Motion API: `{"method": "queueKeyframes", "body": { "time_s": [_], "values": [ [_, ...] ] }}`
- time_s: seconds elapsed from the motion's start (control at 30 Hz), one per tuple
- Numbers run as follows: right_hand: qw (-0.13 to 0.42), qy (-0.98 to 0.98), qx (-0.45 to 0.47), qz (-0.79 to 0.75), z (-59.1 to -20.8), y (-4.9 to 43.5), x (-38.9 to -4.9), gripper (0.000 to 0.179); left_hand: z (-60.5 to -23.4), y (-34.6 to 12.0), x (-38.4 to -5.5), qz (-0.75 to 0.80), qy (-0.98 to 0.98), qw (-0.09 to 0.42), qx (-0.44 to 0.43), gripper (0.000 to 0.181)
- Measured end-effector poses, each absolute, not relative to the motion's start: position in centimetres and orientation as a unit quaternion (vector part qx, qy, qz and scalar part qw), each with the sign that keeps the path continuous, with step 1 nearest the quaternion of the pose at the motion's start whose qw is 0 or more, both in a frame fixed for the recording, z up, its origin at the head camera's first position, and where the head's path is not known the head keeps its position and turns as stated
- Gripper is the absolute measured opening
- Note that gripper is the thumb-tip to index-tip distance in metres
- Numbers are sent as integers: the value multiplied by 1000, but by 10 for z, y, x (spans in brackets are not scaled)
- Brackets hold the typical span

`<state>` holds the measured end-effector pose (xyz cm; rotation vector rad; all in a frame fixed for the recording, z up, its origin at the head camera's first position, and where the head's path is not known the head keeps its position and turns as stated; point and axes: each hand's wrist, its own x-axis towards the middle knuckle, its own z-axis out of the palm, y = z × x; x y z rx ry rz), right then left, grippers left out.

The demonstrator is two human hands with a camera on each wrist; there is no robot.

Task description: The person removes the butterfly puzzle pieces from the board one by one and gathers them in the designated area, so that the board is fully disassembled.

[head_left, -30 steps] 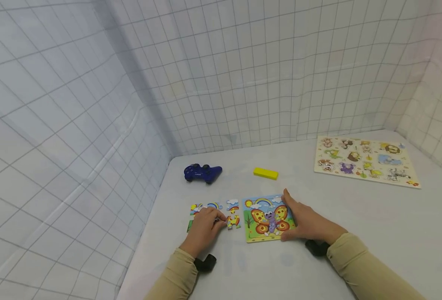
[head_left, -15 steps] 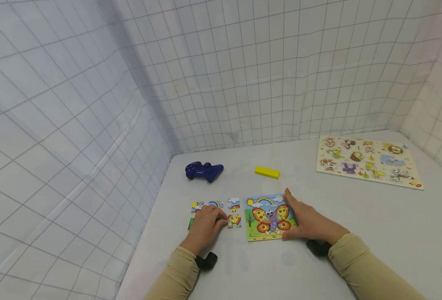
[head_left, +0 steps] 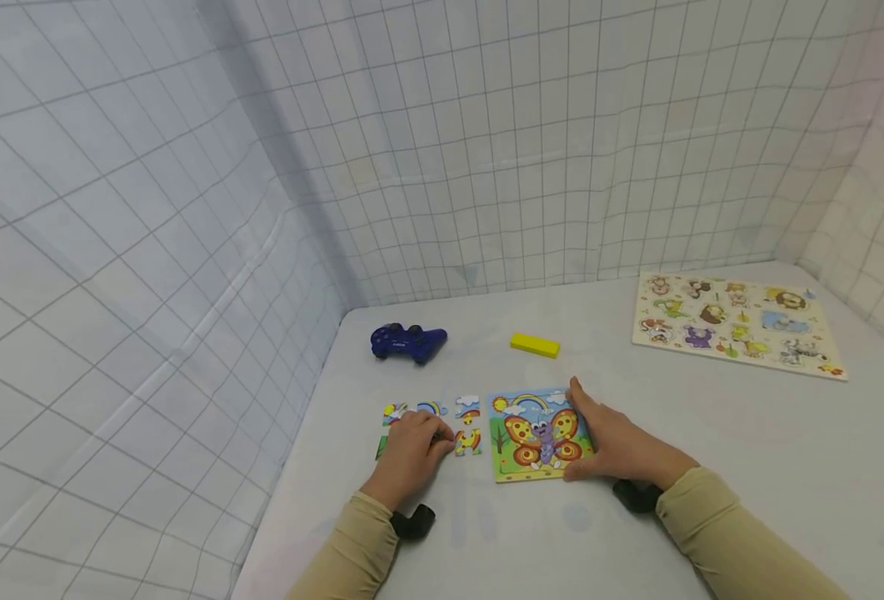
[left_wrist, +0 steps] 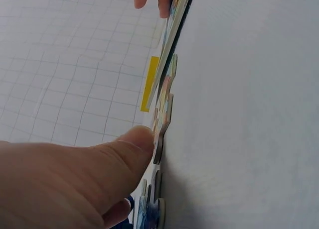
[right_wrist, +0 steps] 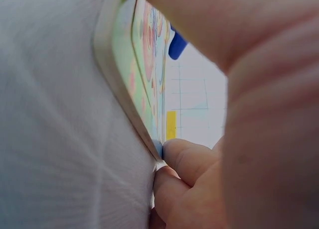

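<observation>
Head view: my left hand lies over a loose group of flat, bright jigsaw pieces, with thumb and index fingertip together at the left edge of a yellow-and-red jigsaw piece; cannot tell whether they pinch it. A blue-and-white cloud piece sits just beyond that one. My right hand grips the square, multicoloured butterfly board by its right side, thumb at the near corner, index finger at the far corner; board flat on the white table, just right of the pieces. Farther back: dark-blue plastic game controller, yellow rectangular block, and at right a cream rectangular animal puzzle board. Left wrist view: my thumb tip touches the edge of the pieces, seen nearly side-on; the butterfly board stands beyond, right-hand fingers at its edge. Right wrist view: board's pale edge close up, flat on the table, my fingertips against one corner, yellow block behind
</observation>
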<state>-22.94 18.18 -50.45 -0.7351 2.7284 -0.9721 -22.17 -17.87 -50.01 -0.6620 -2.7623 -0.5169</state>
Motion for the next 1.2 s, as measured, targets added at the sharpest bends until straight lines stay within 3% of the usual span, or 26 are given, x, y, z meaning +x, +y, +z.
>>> {"method": "queueKeyframes", "body": {
  "time_s": [0.17,0.37,0.53,0.93,1.2],
  "values": [
    [78,910,-246,-324,-504,182,-230,137,-497,-167,-218,-206,-943,143,-218,14],
    [79,913,-250,-313,-501,182,-229,127,-499,-133,-208,-204,-945,50,-250,44],
    [51,913,-270,-302,-500,177,-224,113,-506,-124,-206,-144,-950,39,-273,60],
    [-37,903,-367,-221,-497,150,-209,52,-505,-122,-207,-154,-949,43,-271,55],
    [-38,906,-370,-202,-497,146,-208,41,-505,-123,-207,-159,-951,33,-261,52]
  ]
}}
